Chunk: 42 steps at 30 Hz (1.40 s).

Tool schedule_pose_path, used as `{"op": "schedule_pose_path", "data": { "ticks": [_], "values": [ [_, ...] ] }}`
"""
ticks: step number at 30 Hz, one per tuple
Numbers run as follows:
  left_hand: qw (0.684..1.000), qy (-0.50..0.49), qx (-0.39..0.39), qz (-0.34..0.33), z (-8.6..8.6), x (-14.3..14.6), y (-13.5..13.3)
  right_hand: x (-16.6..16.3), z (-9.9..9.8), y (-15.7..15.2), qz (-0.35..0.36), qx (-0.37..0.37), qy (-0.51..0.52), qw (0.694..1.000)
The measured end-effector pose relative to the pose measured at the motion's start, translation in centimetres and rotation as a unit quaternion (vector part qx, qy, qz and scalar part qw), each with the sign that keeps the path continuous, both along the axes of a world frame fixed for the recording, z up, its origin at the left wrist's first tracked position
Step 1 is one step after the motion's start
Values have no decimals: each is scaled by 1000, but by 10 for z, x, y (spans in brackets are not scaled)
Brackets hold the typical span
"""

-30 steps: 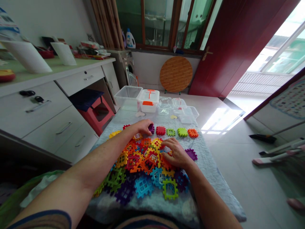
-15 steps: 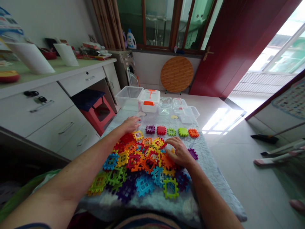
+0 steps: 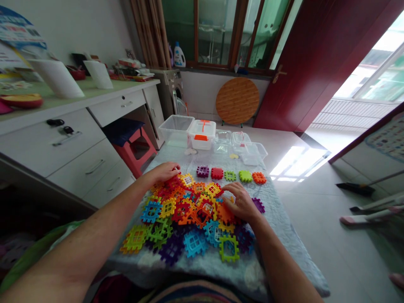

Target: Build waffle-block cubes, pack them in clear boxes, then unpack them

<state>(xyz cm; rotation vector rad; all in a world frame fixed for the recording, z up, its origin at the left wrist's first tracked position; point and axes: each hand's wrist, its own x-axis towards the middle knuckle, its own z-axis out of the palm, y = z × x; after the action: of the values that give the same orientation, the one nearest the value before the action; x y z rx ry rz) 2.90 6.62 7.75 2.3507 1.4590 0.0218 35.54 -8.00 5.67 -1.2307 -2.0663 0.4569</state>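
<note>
A heap of interlocking plastic building blocks in several colours covers the near half of the cloth-covered table [image 3: 284,252]. At the heap's far left edge, my left hand [image 3: 167,171] has its fingers curled around the edge of a red building block [image 3: 177,171], which the fingers partly hide. My right hand [image 3: 241,203] rests on the heap's right side, thumb and forefinger apart, over an orange block [image 3: 225,213]. Beyond the heap, a row holds a purple block [image 3: 202,171], a red assembled block [image 3: 217,173], a green square [image 3: 230,176], a lime block [image 3: 245,176] and an orange block [image 3: 259,178].
Along the table's far edge stand an open clear bin [image 3: 176,126], a lidded box with orange clasps [image 3: 202,136] and smaller clear containers [image 3: 254,153]. A white cabinet [image 3: 78,147] and a red stool [image 3: 139,149] are on the left.
My left hand has drawn back toward the heap, and its fingers have closed at a red block. My right hand stays nearly in place. The view has shifted slightly.
</note>
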Motion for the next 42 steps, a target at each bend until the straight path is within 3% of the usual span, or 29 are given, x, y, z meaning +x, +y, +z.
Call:
{"op": "schedule_pose_path", "data": {
  "ticks": [4, 9, 15, 24, 35, 42],
  "values": [
    [999, 30, -12, 7, 2, -9, -3, 2, -2, 0, 1, 7, 3, 1000],
    [995, 43, 89, 27, 2, -13, -7, 4, -3, 0, -20, 15, 7, 1000],
    [995, 13, 91, -37, 11, 12, -25, 4, -4, 1, -32, 24, 15, 999],
    [991, 107, 80, -11, 7, 43, -38, 7, -6, 0, -49, 21, 21, 998],
    [992, -102, 77, 12, 16, 41, -45, -10, -3, 8, 34, 4, -45, 998],
    [985, -170, -18, 0, 16, 51, -55, -17, -1, 16, 39, -16, -98, 994]
  ]
}}
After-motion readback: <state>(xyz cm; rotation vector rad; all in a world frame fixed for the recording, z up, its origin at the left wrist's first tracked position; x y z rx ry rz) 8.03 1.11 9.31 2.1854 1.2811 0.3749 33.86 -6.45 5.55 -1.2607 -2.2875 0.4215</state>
